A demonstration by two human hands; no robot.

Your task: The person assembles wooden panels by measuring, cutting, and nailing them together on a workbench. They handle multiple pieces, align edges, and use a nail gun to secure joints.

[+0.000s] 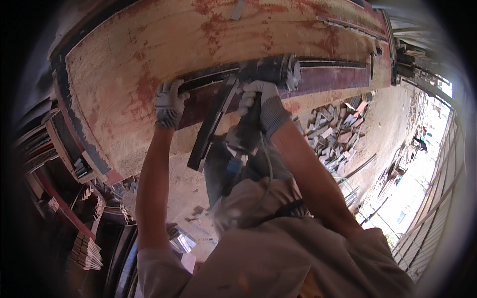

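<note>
My right hand (263, 102), in a pale work glove with a grey cuff, is wrapped round the handle of a black nail gun (268, 70). The gun lies across a dark red board (323, 81) with black strips along its far edge. Its long magazine slants toward me, and an air hose with a blue fitting (234, 166) hangs at the handle's end. At the board's left end my left hand (170, 104), gloved alike, closes its fingers on the edge. The gun's nose contact cannot be made out.
Beneath the board is a wide, worn worktable (124, 79) with red stains. A small grey block (238, 10) and a thin strip (350, 29) lie on its far part. Scrap wood offcuts (335, 131) are heaped on the floor at right. Stacked boards (87, 252) stand at lower left.
</note>
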